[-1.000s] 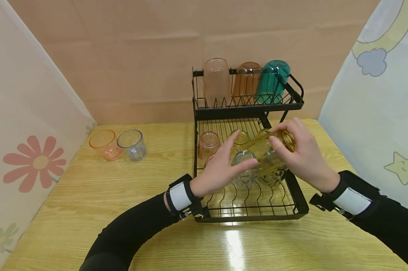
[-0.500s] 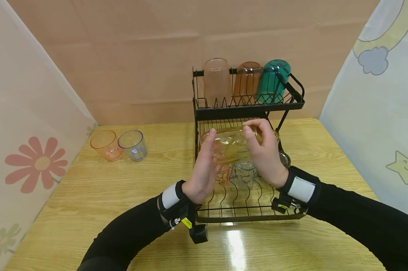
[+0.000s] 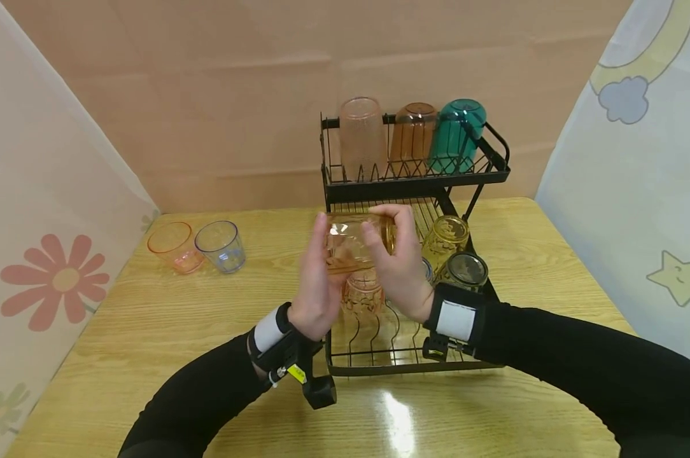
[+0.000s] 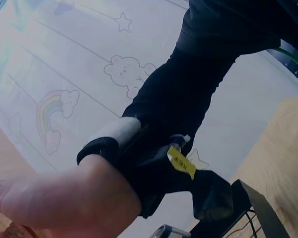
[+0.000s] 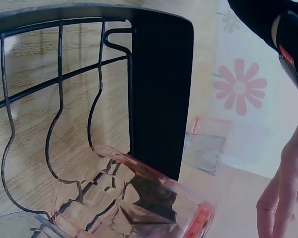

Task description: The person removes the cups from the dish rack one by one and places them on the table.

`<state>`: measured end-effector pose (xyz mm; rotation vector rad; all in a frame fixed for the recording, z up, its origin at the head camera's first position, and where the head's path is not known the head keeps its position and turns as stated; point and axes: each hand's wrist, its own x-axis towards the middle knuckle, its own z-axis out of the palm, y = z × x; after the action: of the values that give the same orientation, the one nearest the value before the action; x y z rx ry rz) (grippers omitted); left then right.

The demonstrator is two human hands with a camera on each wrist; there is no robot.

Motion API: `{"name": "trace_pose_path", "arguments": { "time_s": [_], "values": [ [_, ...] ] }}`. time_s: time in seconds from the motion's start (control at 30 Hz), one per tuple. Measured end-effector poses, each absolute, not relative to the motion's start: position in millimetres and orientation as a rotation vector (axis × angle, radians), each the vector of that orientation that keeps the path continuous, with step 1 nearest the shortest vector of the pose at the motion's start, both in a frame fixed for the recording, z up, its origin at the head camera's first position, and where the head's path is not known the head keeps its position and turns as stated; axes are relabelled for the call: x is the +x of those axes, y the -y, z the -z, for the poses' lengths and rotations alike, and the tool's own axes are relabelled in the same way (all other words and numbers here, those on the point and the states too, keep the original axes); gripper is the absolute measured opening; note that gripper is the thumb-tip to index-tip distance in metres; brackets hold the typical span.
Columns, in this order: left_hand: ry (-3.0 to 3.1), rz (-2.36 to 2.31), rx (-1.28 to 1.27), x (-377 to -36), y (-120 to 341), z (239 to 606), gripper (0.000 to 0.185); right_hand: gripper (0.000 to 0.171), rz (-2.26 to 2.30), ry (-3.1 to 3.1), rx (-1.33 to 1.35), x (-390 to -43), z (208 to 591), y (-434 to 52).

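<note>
our right hand (image 3: 399,264) grasps the amber glass (image 3: 347,238) near one end, thumb on the near side and fingers curled over it. the glass lies roughly level in the air, above the lower tier of the rack (image 3: 379,370). our left hand (image 3: 316,296) stands at its other end, thumb straight and seemingly touching, more steadying than clasping. just below the grip is the pink glass (image 3: 363,296); to its right are the yellow glass (image 3: 445,238) and the grey glass (image 3: 465,270).

we judge the held glass fairly light, quite stiff, smooth enough to slip, and breakable if it really is glass. we would take it around the middle of the wall, spread fingers opposing the thumb, with light, even pressure, and let the other palm support the far end. we would avoid pinching the rim or knocking the neighbours below.
</note>
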<state>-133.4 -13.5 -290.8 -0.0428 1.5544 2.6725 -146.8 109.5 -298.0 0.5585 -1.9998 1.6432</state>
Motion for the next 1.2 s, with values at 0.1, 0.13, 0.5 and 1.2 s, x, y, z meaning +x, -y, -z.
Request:
{"name": "trace_pose_path", "arguments": {
  "time_s": [0.1,0.13,0.5,1.2],
  "values": [
    [-1.599,-2.669,-0.019,-135,21,292,0.046,0.040,-1.651,2.068,0.595,-144,297,-107],
    [-1.621,-2.656,-0.022,-135,24,292,0.047,0.040,-1.654,2.098,0.614,-144,297,-107],
    [-1.879,-2.571,0.062,-148,64,302,0.039,0.064,-1.263,2.641,0.946,-139,292,-127],
    [-3.176,-1.460,0.440,-216,128,359,0.071,0.079,0.009,2.571,1.591,-134,301,-169]
  ]
}}
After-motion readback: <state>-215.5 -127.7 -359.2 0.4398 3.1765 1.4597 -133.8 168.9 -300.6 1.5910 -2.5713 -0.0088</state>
